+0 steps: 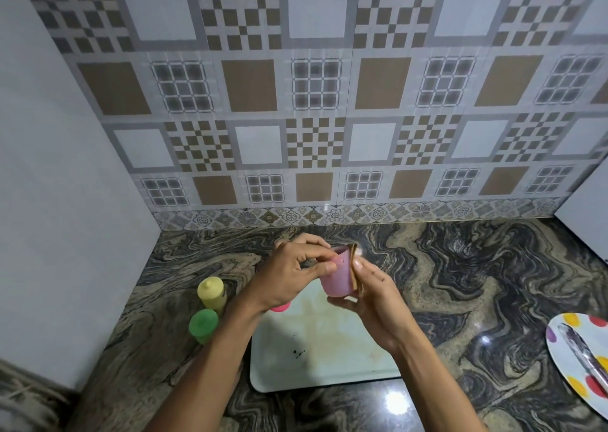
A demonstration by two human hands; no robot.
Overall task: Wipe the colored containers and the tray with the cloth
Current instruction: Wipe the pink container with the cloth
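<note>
I hold a small pink container (337, 275) in the air above the pale tray (324, 359). My left hand (289, 275) grips its left side and rim. My right hand (371, 287) presses a folded brown cloth (355, 272) against its right side. The tray lies on the counter below, with brownish stains and a few dark specks. A yellow container (211, 292) and a green one (203, 325) stand on the counter left of the tray. A bright pink piece (280, 307) shows under my left wrist, mostly hidden.
A marbled dark counter (460, 283) runs to a tiled wall behind. At the right edge sits a white plate with coloured dots (574, 349) holding a metal utensil (582, 352). A plain white wall closes the left side.
</note>
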